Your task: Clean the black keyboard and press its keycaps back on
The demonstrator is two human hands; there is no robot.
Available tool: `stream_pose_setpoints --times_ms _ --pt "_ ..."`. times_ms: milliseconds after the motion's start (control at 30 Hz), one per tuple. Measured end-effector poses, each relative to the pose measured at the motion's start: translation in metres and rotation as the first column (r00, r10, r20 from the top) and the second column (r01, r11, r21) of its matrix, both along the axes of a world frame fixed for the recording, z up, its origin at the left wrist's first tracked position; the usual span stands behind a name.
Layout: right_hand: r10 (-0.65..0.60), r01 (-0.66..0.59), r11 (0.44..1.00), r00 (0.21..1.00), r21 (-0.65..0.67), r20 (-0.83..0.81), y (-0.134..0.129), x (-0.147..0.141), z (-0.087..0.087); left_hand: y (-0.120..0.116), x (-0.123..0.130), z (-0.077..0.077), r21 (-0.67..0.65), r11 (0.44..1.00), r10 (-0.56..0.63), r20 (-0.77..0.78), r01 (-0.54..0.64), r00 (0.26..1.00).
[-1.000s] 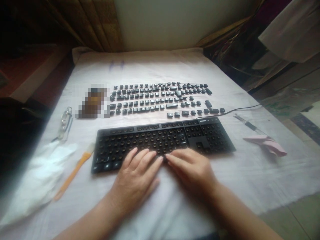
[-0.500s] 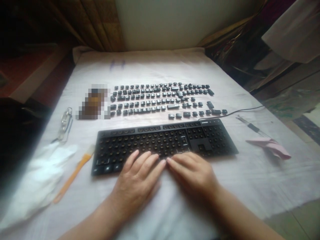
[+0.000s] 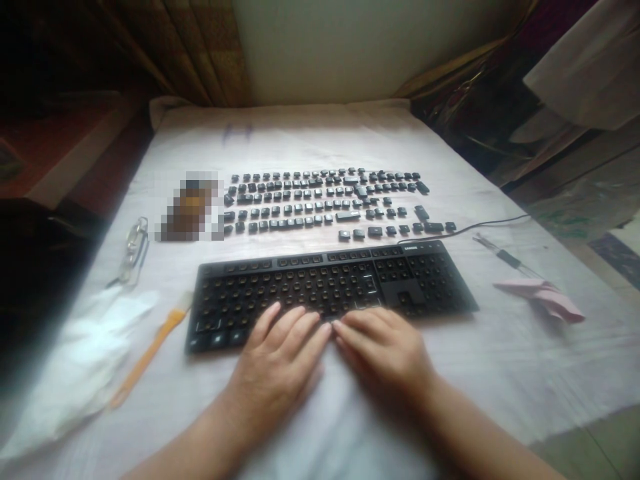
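Note:
A black keyboard (image 3: 300,287) lies at a slight slant before me, most of its keycaps off and the key posts bare. A few keycaps (image 3: 217,339) sit on its front left corner. My left hand (image 3: 277,353) rests over the front edge, its index finger and thumb drawn together and the other fingers curved over the keys' area. My right hand (image 3: 385,343) is beside it, fingers bent and pressed together. The two index fingertips nearly meet at the middle of the front edge. Whatever is under or between the fingers there is hidden.
Loose black keycaps (image 3: 300,195) lie in rows behind the keyboard. To the left are an orange-handled brush (image 3: 150,357), a crumpled white cloth (image 3: 90,353), eyeglasses (image 3: 134,247) and a blurred-out item (image 3: 190,207). On the right are a thin tool (image 3: 507,257), a pink cloth (image 3: 545,297) and the cable (image 3: 480,225).
The view has shifted slightly, so everything on the table appears a little lower and to the right. Both hands keep nearly the same place at the keyboard's front edge.

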State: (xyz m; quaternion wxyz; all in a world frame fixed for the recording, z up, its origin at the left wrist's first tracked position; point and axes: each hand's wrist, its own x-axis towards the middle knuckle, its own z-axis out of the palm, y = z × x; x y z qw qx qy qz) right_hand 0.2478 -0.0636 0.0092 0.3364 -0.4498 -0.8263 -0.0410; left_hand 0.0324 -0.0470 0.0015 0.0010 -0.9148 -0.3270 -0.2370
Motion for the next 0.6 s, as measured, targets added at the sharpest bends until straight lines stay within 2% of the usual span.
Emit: stream_pose_setpoints --times_ms 233,367,467,533,600 --pt "-0.025 0.026 0.999 0.999 0.026 -0.044 -0.001 -0.005 -0.001 0.001 0.000 -0.002 0.007 1.000 0.002 0.037 -0.003 0.999" --pt "-0.009 0.012 0.999 0.997 0.033 -0.076 0.005 0.002 0.004 0.002 -0.001 -0.006 0.025 1.000 0.011 0.047 -0.012 0.999" --pt "-0.080 0.083 0.995 0.996 0.050 -0.049 0.027 0.020 0.014 0.003 0.000 -0.007 0.037 0.999 0.006 0.055 -0.008 0.998" --pt "-0.200 0.197 0.979 0.978 0.056 0.054 0.049 0.035 0.022 0.003 0.000 -0.007 0.047 0.999 -0.003 0.064 0.000 0.998" --pt "-0.304 0.309 0.951 0.935 0.001 0.184 0.075 0.046 0.031 0.003 -0.001 -0.007 0.052 0.999 -0.007 0.072 0.004 0.997"
